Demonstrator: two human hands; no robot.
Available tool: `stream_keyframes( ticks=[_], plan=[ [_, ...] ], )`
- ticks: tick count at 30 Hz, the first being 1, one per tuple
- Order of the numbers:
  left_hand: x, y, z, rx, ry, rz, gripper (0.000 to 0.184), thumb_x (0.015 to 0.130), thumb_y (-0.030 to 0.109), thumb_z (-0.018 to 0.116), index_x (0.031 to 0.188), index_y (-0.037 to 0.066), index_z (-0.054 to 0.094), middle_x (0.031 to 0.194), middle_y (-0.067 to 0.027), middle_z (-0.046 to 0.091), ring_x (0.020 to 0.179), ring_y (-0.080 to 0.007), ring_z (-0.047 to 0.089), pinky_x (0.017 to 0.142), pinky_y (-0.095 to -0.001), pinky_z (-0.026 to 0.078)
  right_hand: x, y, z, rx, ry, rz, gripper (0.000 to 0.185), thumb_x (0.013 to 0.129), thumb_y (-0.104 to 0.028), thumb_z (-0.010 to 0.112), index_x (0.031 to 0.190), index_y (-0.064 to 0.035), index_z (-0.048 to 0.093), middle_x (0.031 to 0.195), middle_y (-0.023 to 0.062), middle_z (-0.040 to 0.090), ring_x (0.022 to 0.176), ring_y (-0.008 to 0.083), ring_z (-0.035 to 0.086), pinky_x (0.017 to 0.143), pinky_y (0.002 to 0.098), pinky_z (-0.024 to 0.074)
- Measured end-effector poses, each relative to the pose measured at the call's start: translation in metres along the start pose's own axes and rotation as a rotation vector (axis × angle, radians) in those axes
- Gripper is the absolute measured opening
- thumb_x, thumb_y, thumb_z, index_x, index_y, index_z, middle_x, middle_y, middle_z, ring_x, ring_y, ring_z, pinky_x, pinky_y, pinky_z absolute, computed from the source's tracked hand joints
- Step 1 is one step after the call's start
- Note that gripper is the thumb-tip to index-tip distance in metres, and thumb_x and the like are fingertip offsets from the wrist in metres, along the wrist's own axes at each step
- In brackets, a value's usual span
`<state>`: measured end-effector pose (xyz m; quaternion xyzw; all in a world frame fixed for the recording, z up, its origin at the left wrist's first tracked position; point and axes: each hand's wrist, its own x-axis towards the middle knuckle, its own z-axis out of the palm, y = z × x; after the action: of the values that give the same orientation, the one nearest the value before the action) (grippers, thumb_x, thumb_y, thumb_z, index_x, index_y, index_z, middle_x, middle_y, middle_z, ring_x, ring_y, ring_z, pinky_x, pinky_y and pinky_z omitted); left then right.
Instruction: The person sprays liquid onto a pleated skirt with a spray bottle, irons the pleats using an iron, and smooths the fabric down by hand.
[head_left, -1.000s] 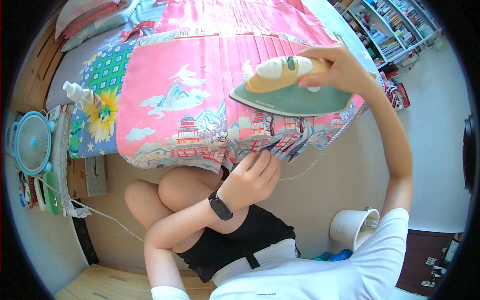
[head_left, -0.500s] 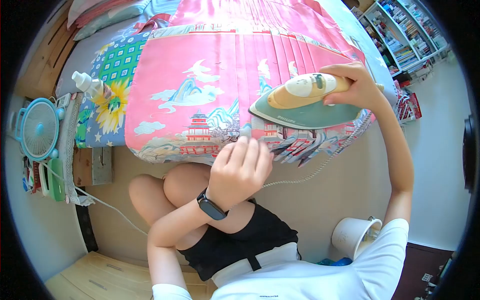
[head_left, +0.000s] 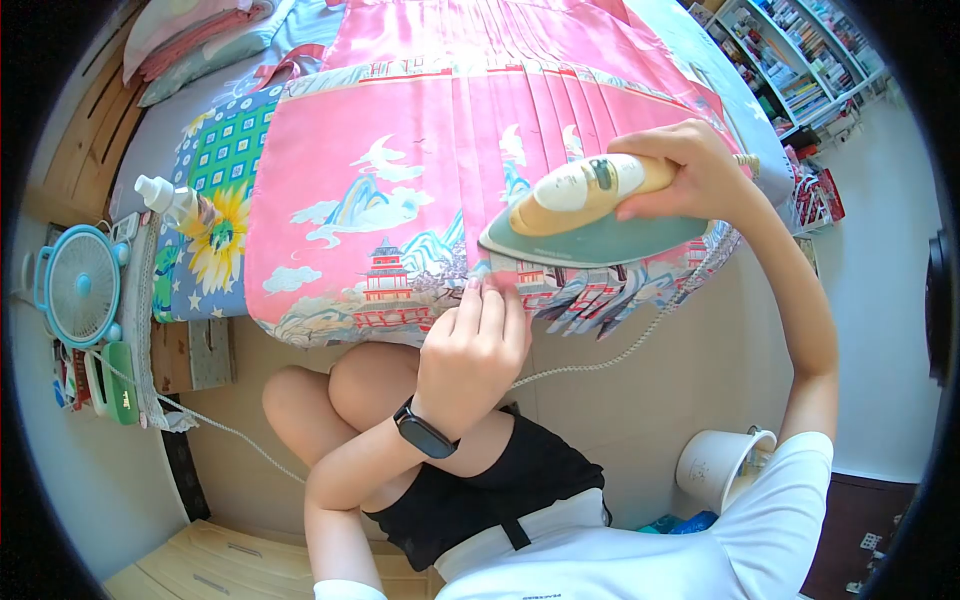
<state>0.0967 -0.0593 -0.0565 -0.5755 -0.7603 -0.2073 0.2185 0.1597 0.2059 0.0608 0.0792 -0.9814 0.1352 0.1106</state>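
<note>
A pink pleated skirt printed with pagodas, clouds and mountains lies spread over the bed's edge. My right hand is wrapped around the handle of a green-and-cream clothes iron. The iron lies over the lower pleats with its tip pointing left. Close below that tip, my left hand, wearing a black watch, has its fingertips together on the skirt near the hem. Its thumb is hidden, and the fingers appear closed on the fabric. From the iron's side, a white cord hangs below the bed edge.
A white spray bottle stands on a patterned cloth at the left. Beyond it is a blue fan. Bookshelves stand at upper right, and a white bucket sits on the floor. Pillows lie at upper left.
The view has shifted slightly. The iron's tip sits a little farther left on the skirt, and my left hand's fingers reach a bit farther onto the fabric.
</note>
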Motion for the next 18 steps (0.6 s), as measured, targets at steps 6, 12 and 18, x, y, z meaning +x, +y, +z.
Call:
stream_keyframes(
  ticks=[6, 12, 18],
  plan=[
    [-0.0003, 0.0032, 0.0037, 0.08, 0.023, 0.029, 0.025, 0.075, 0.016, 0.065, 0.093, 0.0, 0.064, 0.093, -0.0165, 0.066, 0.081, -0.0232, 0.065, 0.06, -0.0296, 0.053, 0.0016, 0.0034, 0.0003, -0.004, -0.017, -0.048, 0.048, 0.061, -0.039, 0.08, 0.097, -0.0094, 0.068, 0.074, 0.0078, 0.067, 0.065, 0.0244, 0.064, 0.061, 0.0311, 0.0487],
    [0.0006, 0.0047, 0.005, 0.082, 0.026, 0.002, 0.019, 0.076, 0.017, 0.065, 0.085, 0.0, 0.062, 0.093, -0.0171, 0.066, 0.081, -0.0233, 0.067, 0.057, -0.0291, 0.052, 0.0006, 0.0052, 0.0049, -0.1, 0.05, -0.033, 0.049, 0.061, -0.042, 0.079, 0.096, -0.0101, 0.068, 0.074, 0.0083, 0.067, 0.065, 0.0246, 0.064, 0.059, 0.0308, 0.0486],
    [0.0023, 0.0073, -0.0007, 0.071, 0.002, -0.009, 0.018, 0.076, 0.017, 0.065, 0.082, 0.001, 0.061, 0.094, -0.0191, 0.066, 0.078, -0.023, 0.067, 0.053, -0.0283, 0.051, 0.0015, 0.0016, 0.0015, -0.066, -0.002, -0.045, 0.052, 0.061, -0.043, 0.079, 0.098, -0.0095, 0.066, 0.074, 0.0088, 0.067, 0.066, 0.0261, 0.065, 0.06, 0.0321, 0.0487]
  ],
)
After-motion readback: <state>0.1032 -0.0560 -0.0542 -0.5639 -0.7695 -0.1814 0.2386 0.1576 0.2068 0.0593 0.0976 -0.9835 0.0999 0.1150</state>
